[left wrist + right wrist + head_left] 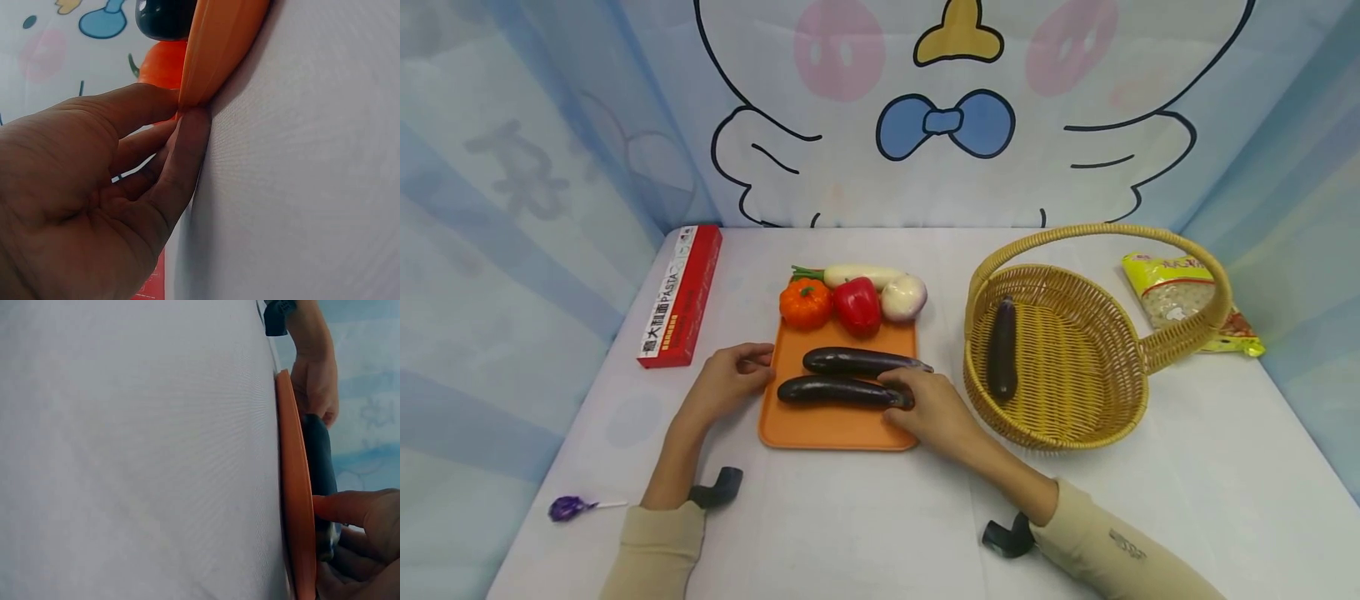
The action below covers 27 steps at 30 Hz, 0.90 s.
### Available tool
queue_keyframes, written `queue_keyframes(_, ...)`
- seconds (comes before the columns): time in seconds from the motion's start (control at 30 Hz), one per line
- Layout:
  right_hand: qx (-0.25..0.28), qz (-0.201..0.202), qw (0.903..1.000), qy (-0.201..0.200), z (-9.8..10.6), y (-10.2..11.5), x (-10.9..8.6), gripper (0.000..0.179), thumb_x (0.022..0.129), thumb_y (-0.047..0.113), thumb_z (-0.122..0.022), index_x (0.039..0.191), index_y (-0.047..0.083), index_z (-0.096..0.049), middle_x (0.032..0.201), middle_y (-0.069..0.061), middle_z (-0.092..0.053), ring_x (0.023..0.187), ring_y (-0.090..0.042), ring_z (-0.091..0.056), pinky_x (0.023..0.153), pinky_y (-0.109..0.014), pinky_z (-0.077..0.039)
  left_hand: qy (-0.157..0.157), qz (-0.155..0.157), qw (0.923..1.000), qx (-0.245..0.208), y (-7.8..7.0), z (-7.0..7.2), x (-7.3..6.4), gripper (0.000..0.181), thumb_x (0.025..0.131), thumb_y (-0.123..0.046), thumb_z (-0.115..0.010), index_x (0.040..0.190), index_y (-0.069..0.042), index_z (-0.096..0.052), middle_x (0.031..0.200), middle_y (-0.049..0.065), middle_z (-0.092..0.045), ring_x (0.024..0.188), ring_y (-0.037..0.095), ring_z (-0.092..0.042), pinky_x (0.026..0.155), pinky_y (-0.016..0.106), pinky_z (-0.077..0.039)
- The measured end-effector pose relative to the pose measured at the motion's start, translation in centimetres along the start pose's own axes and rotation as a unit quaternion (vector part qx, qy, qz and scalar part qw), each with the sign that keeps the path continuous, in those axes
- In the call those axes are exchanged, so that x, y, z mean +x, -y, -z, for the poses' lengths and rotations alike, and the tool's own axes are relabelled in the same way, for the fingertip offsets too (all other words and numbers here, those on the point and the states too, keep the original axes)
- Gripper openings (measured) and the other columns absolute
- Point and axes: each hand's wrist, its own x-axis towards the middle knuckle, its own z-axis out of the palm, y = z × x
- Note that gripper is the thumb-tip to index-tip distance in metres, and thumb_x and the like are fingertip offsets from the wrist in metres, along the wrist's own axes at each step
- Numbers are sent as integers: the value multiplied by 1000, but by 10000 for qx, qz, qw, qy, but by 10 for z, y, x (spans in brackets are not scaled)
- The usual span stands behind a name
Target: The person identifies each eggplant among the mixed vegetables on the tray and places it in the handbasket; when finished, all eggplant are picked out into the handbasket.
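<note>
Right hand (pixel 936 408): curled round stem end of near eggplant (pixel 838 391), thumb on top.
Near eggplant: flat on orange tray (pixel 835 429), beside second eggplant (pixel 861 361).
Left hand (pixel 730 379): pinching tray's left edge.

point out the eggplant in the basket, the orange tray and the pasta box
eggplant in the basket (pixel 1002 350), head view, mid-body
orange tray (pixel 835 427), head view, bare near part
pasta box (pixel 681 293), head view, top face
</note>
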Motion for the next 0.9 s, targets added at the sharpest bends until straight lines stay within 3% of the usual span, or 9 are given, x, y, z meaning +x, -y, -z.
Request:
queue_keyframes(0.4,262,49,9995,-168,-1,-5,2,32,77,13,-83,108,17,-74,101,4,-69,87,-14,-57,78,-33,-47,-16,-46,10000,55,-1,0,0,48,94,-22,-67,139,-7,-56,114,10,-65,100,25,-63,92,42,-52)
queue_keyframes(0.63,574,-130,9981,-206,1,-4,-1,30,78,14,-83,107,19,-73,101,4,-69,80,-9,-60,70,-28,-50,23,15,10000,28,-3,-1,-1,48,94,-22,-67,139,-7,-56,115,11,-65,100,26,-63,93,42,-52)
queue_keyframes(0.9,1127,-75,9930,-337,8,4,-5,30,79,9,-84,106,16,-72,101,-3,-70,75,-9,-66,61,-25,-55,0,37,10000,41,-4,0,-1,47,94,-21,-67,138,-7,-56,114,10,-65,99,25,-63,92,42,-52)
